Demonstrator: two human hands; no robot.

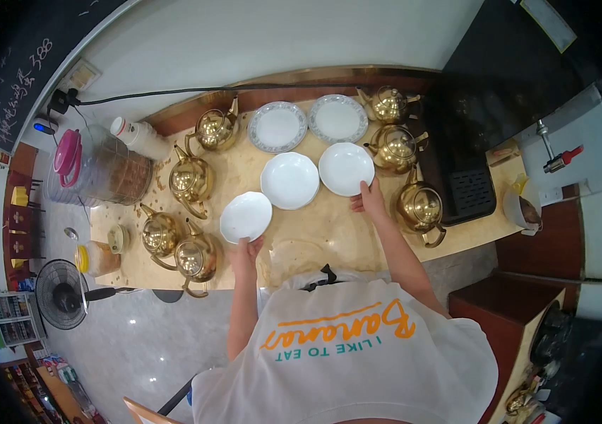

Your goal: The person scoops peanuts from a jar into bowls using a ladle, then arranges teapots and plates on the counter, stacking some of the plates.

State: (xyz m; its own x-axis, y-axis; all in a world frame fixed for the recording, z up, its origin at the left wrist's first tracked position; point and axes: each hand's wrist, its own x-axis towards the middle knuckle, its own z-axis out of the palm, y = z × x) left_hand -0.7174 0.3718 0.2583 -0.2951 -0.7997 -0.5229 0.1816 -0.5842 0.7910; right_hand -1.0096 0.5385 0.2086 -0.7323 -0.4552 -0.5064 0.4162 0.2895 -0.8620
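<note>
My left hand (247, 253) grips the near rim of a small white plate (246, 216), which looks slightly tilted. My right hand (369, 200) pinches the lower right rim of another white plate (347, 169); its fingers are partly hidden. Between these two lies a third white plate (289, 181), touched by neither hand. Farther back on the wooden table are two plates with grey patterned rims, one on the left (277, 127) and one on the right (338, 119).
Gold teapots stand on the left (191, 179) and right (419, 205) of the table (322, 233). A large jar with a pink lid (68, 159) and a white bottle (140, 138) are at left. A black tray (467, 194) sits right; a fan (62, 293) is off the left end.
</note>
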